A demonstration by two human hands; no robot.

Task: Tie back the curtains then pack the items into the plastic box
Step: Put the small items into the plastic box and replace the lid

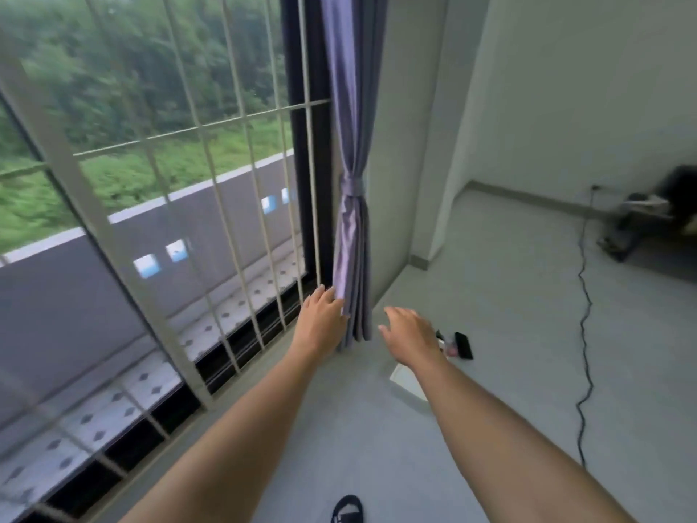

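A purple curtain (352, 254) hangs gathered beside the window, bound at mid-height by a matching tie-back (352, 186). My left hand (322, 311) touches the curtain's lower left edge with straight fingers. My right hand (409, 330) hovers just right of the curtain's hem, fingers spread and holding nothing. On the floor behind my right hand lie small items (458, 345), one black and one pinkish. A pale, flat plastic piece (405, 381), partly hidden by my right forearm, lies nearer to me.
A barred window (188, 183) fills the left side. A black cable (584, 315) snakes across the grey floor on the right. Dark furniture (648, 217) stands at the far right. My sandalled foot (347, 509) shows at the bottom edge.
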